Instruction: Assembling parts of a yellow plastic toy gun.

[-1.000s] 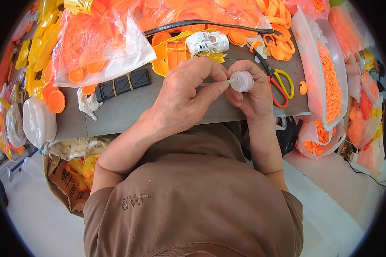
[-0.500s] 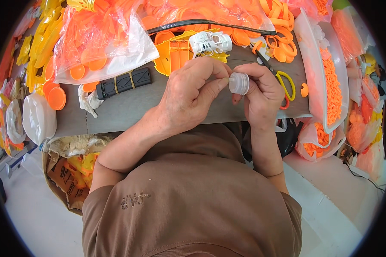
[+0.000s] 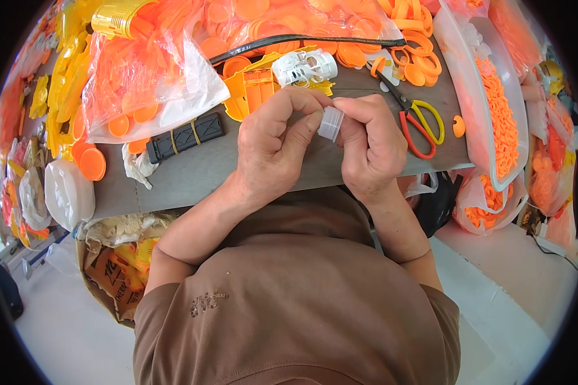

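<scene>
Between my two hands, above the table's front part, is a small translucent white plastic cap-like piece (image 3: 330, 123). My left hand (image 3: 273, 138) pinches it from the left with thumb and forefinger. From the other side, the curled fingers of my right hand (image 3: 371, 141) grip it. Just beyond my hands lies a white plastic cylinder with cut-outs (image 3: 305, 67), resting against a yellow-orange moulded part (image 3: 253, 93). Scissors with red and yellow handles (image 3: 419, 125) lie to the right of my right hand.
Bags of orange plastic parts (image 3: 154, 77) fill the table's far side. A black block with bands (image 3: 186, 136) lies left. At right stands a white bin (image 3: 475, 122) of small orange pieces. A paper sack (image 3: 112, 269) of yellow parts is below the left edge.
The translucent piece has moved slightly left and been turned, so its side now faces up. My right hand has shifted left, uncovering more of the scissors. The view has shifted slightly.
</scene>
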